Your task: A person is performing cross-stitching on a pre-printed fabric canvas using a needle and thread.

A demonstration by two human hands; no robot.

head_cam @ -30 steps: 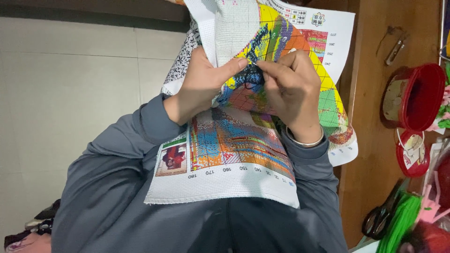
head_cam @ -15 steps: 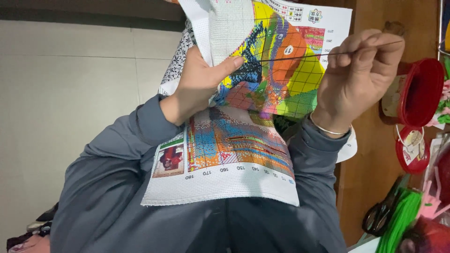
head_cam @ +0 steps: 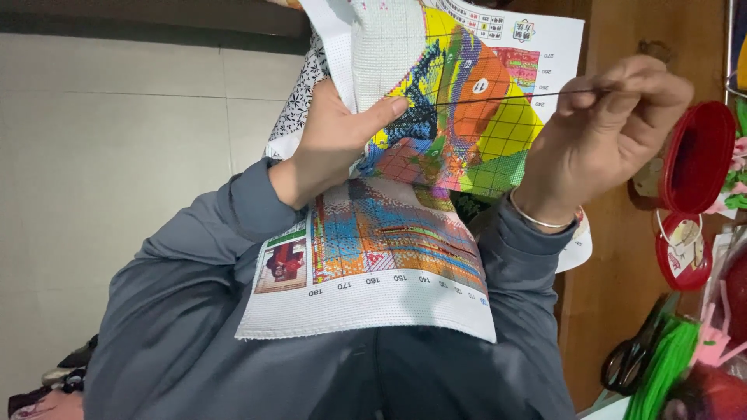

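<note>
Beside a cluttered wooden table, the left hand grips the cross-stitch cloth while the right hand pinches taut thread, which could snap or knot if overpulled.

Cross-stitch cloth, brightly printed, white-edged, draped over the lap, upper part folded; dark thread stretched taut sideways from it.

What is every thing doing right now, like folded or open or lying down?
Cross-stitch canvas: folded over at the top, draped on the lap.
Thread: pulled taut from canvas to right hand.
Left hand: gripping the canvas fold.
Right hand: pinched shut on the thread.
Red container: open.
Scissors: lying closed on the wooden table.
</note>
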